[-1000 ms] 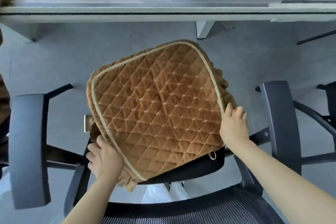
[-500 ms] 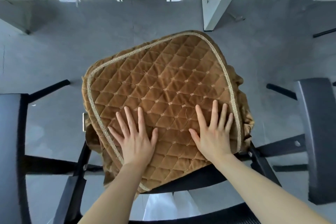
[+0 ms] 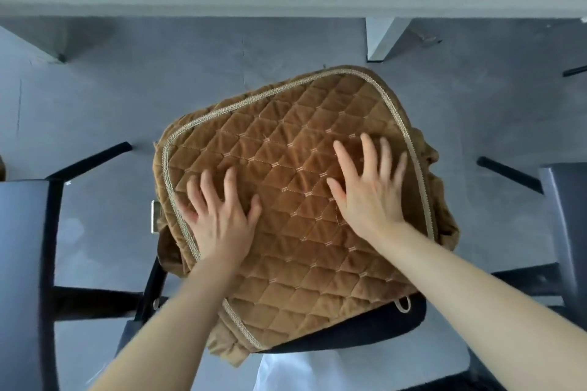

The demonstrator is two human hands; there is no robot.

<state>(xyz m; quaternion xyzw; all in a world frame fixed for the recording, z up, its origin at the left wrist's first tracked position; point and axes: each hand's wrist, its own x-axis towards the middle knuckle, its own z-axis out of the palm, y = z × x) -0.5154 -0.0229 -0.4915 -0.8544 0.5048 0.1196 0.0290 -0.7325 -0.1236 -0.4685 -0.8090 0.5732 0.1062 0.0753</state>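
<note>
- Hands lie flat on the brown quilted cushion (image 3: 295,168), fingers straight and spread, gripping nothing.
- Near the cushion's left edge presses the left hand (image 3: 219,219), its outer fingers reaching the pale braided trim (image 3: 173,187).
- Over on the right half presses the right hand (image 3: 371,197), fingertips just short of the trim on that side. Its fingers look blurred.
- Under the cushion is the black seat (image 3: 365,330) of an office chair. The cushion sits askew, so a strip of seat shows at the near edge, and brown skirt fabric bunches at both sides.
- At the near right corner hangs a small pale loop (image 3: 403,306).
- Either side stand dark armrests (image 3: 22,263), well apart from the cushion.
- Beyond the chair runs the pale edge of a bench (image 3: 286,0), above the grey floor (image 3: 127,89).
</note>
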